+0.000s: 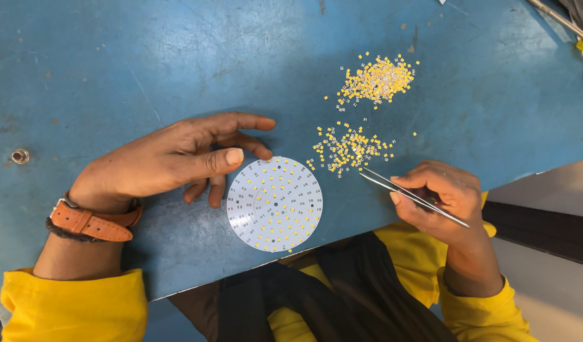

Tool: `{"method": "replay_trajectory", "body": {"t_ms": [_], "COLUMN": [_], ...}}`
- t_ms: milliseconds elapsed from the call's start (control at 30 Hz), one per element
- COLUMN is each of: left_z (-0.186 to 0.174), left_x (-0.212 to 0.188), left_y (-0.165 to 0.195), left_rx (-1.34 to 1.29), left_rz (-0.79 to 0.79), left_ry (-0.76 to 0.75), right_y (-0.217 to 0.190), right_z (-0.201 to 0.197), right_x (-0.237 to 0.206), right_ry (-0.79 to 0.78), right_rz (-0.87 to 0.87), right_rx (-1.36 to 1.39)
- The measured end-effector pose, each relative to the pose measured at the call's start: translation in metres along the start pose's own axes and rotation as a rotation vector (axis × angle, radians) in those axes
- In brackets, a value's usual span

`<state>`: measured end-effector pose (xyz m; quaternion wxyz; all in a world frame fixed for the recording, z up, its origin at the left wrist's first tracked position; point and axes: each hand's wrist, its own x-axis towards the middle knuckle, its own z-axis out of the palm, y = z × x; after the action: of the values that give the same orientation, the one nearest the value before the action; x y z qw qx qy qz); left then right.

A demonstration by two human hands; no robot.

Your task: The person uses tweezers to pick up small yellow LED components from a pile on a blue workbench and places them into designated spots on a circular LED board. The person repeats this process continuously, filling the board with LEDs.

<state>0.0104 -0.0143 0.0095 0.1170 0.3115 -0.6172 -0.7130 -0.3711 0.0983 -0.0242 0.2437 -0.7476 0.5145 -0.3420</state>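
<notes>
1. Yellow sleeves and a dark apron sit closest to the lens, at the bottom edge; both forearms reach up onto the blue table [114,57].
2. Round white board [275,204] lies flat near the table's front edge, between the two hands.
3. Fill state, as a judgement: most pads on the board carry a small yellow chip. Bare pads show along the left rim and lower left, so roughly three quarters is populated and the left arc is left to do.
4. Left hand [171,161] rests on the table just left of the board, fingers spread, thumb tip touching the board's upper-left rim. It grips nothing, only steadies the board.
5. Right hand [440,196] pinches a pair of metal tweezers [411,196] between thumb and fingers. Tips are close together and point up-left toward the near pile. Cannot tell whether a chip sits in the tips.
6. Near pile of yellow chips [348,149] lies just above-right of the board, thinly scattered.
7. Second pile [377,79] lies further up the table, denser, apart from the first.
8. Brown leather strap [92,221] circles the left wrist.
9. Metal stud [20,155] sits in the table at far left, well apart from the work.
</notes>
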Motion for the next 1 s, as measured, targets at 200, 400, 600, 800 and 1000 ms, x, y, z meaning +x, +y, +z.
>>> {"method": "replay_trajectory", "body": {"t_ms": [200, 400, 600, 800, 1000], "left_z": [-0.001, 0.0, 0.0, 0.0, 0.0], "left_x": [0.0, 0.001, 0.002, 0.005, 0.007], "left_y": [-0.001, 0.001, 0.003, 0.001, -0.001], "left_rx": [0.003, 0.028, 0.033, 0.071, 0.074], "left_rz": [0.021, 0.002, 0.051, 0.024, 0.039], "left_ry": [-0.016, 0.007, 0.002, 0.011, 0.01], "right_y": [-0.004, 0.0, -0.012, -0.033, -0.04], "right_z": [0.0, -0.002, 0.005, 0.028, 0.036], "right_x": [0.002, 0.001, -0.002, 0.009, 0.02], "right_ry": [-0.009, -0.033, -0.047, -0.289, -0.314], "right_rz": [0.007, -0.016, -0.004, -0.162, -0.196], "right_rx": [0.001, 0.012, 0.131, 0.144, 0.102]}}
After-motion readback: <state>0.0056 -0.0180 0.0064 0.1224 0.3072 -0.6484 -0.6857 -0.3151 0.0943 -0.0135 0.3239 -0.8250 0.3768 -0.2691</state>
